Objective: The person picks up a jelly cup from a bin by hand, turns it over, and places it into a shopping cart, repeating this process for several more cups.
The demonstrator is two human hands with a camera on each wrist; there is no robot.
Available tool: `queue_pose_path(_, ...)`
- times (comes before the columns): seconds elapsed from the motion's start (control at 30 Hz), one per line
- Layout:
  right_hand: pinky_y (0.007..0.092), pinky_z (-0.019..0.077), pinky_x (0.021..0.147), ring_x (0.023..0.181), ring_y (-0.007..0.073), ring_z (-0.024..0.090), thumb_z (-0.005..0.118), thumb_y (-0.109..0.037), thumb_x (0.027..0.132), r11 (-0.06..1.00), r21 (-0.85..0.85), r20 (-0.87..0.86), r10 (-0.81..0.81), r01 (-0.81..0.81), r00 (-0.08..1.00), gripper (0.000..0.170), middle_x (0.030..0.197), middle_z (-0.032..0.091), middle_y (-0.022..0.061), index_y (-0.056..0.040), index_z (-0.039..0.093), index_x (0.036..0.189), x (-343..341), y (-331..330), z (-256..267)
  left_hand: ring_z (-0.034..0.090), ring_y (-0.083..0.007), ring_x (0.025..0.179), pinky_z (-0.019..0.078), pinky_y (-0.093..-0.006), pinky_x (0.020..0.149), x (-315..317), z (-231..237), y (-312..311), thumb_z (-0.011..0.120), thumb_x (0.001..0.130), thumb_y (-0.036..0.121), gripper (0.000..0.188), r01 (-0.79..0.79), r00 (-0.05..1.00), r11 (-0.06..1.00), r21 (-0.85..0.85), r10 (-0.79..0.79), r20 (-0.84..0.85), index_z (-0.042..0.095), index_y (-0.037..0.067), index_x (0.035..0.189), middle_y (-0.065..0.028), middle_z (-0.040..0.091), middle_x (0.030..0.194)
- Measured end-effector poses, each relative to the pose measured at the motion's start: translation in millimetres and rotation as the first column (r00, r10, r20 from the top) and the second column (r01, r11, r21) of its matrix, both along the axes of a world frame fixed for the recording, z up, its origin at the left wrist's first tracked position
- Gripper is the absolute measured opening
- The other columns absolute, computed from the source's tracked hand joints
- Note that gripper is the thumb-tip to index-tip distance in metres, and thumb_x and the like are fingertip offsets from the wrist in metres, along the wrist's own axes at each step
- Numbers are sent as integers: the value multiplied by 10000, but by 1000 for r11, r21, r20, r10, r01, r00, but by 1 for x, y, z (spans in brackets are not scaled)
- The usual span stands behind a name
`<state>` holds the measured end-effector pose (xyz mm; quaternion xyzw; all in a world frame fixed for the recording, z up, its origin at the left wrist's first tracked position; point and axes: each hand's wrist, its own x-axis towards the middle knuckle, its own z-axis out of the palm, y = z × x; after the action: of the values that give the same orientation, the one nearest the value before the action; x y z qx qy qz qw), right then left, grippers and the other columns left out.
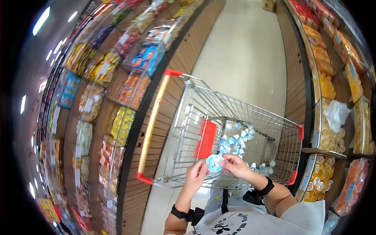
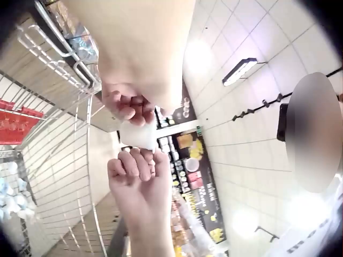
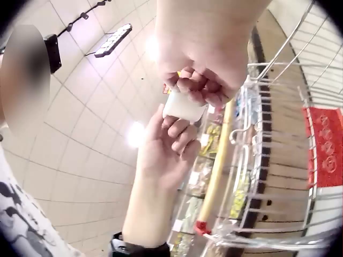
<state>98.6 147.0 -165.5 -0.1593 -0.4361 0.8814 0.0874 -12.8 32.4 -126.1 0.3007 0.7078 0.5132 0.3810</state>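
A small white jelly cup (image 1: 214, 163) with a round blue printed lid is held between both hands, lid turned up toward the head camera. My left hand (image 1: 196, 175) pinches its left edge, thumb on the lid side. From the opposite side my right hand (image 1: 235, 166) grips the rim, its fingertips at the lid's edge. Seen from below in the left wrist view, the plain white body of the cup (image 2: 138, 134) sits between the curled fingers of both hands. Several similar blue and white cups (image 1: 234, 141) lie loose in the wire shopping cart (image 1: 250, 105) under the hands.
The cart's yellow handle (image 1: 154, 121) with red ends stands at the left, and a red panel (image 1: 206, 138) hangs inside the cart. Shelves of packaged snacks (image 1: 102, 70) line the left side. At the right, bins hold yellow cups (image 1: 319, 178) and orange packs (image 1: 351, 188).
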Motion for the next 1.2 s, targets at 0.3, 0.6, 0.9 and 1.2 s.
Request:
queue_pose_path(0.3, 176, 251, 404, 472, 21, 322, 482, -152, 759, 879, 457, -37, 169, -134, 985, 211, 501, 356, -40, -31, 402, 606, -8, -128, 110, 253, -19, 451, 203, -190, 376, -17, 93, -145, 484, 754, 137, 283, 122, 992, 976, 179, -113, -61, 355, 31, 527, 52, 296, 478)
queue_pose_path(0.6, 214, 271, 397, 451, 63, 308, 464, -121, 762, 514, 805, -222, -204, 297, 953, 213, 490, 337, 28, -2, 373, 611, -32, -223, 171, 385, -19, 423, 298, -164, 378, -1, 122, -217, 477, 756, 107, 260, -140, 981, 849, 510, 190, -47, 408, 14, 523, 11, 442, 478)
queue_pose_path(0.9, 234, 277, 401, 442, 100, 295, 422, -109, 762, 262, 957, -177, 189, 124, 966, 179, 488, 299, 58, -4, 362, 631, -49, -228, 237, 462, -72, 398, 362, -173, 350, 3, 131, -241, 468, 742, 65, 243, -151, 972, 675, 723, 234, -16, 432, 4, 510, -80, 534, 529)
queue_pose_path(1.2, 232, 243, 361, 387, 80, 291, 452, -173, 765, 439, 897, -168, 239, 48, 956, 266, 435, 309, 21, -9, 367, 574, -43, -231, 229, 410, -50, 386, 325, -174, 353, -9, 158, -258, 444, 761, 129, 287, 2, 978, 741, 671, 139, -156, 415, 13, 501, -12, 452, 449)
